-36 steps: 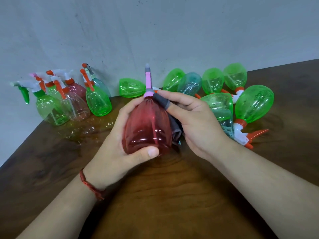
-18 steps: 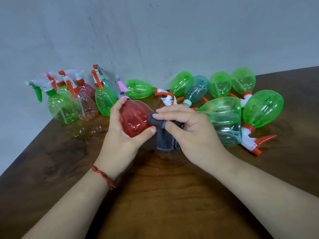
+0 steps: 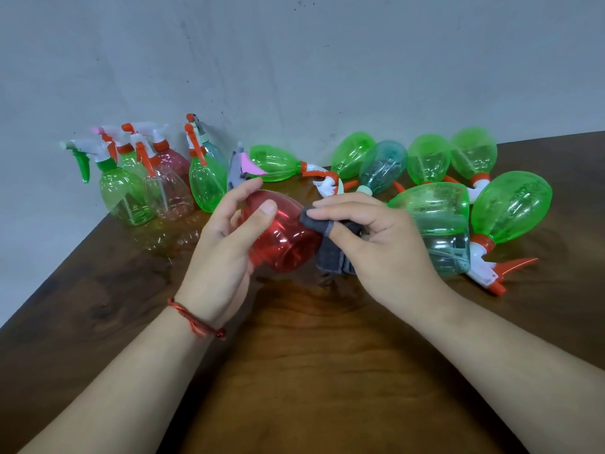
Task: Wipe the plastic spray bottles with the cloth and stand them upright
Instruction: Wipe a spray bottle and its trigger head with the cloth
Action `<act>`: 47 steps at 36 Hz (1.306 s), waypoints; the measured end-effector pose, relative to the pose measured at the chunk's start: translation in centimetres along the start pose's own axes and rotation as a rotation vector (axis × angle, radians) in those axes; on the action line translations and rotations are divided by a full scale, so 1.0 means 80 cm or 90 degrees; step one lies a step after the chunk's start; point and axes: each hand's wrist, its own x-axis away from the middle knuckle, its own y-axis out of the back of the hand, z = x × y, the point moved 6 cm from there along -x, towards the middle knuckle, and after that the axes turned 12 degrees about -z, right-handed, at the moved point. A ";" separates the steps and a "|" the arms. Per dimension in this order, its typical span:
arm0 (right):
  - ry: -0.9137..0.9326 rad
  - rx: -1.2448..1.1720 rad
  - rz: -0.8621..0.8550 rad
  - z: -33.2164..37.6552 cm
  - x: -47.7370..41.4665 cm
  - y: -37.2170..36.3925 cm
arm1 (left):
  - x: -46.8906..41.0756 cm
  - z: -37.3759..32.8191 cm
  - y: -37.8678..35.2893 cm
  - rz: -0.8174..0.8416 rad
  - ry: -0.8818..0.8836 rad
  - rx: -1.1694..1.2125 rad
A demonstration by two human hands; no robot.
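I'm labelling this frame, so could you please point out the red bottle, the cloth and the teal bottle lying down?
red bottle (image 3: 281, 244), head view, on its body.
cloth (image 3: 330, 257), head view, on the hanging fold.
teal bottle (image 3: 384, 167), head view, on its body.

A dark brown wooden table (image 3: 327, 371) filled the lower part of the view, its grain running in wavy bands with a lighter, glossy patch near the middle. Its left edge ran diagonally from the near left toward the far corner, and its far edge met a plain grey wall (image 3: 294, 60). The wall was matte, marked with a few small dark specks and faint scuffs. A red string bracelet (image 3: 196, 319) circled one wrist.
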 end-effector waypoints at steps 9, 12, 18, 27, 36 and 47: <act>0.396 0.218 0.117 0.039 0.029 -0.036 | -0.005 -0.003 0.012 -0.088 -0.015 -0.016; 0.383 0.213 0.116 0.037 0.027 -0.035 | -0.005 -0.001 0.013 -0.082 0.007 0.003; -0.126 -0.065 -0.033 -0.008 -0.001 -0.006 | -0.003 -0.002 0.005 -0.065 0.014 0.125; -0.574 -0.359 -0.024 -0.032 0.039 -0.042 | 0.010 -0.016 -0.005 -0.068 -0.068 0.204; -0.672 -0.382 0.072 -0.036 0.055 -0.055 | 0.026 -0.042 -0.001 -0.089 -0.358 -0.018; -0.634 -0.383 -0.057 -0.036 0.037 -0.038 | 0.036 -0.047 -0.011 -0.014 -0.425 -0.030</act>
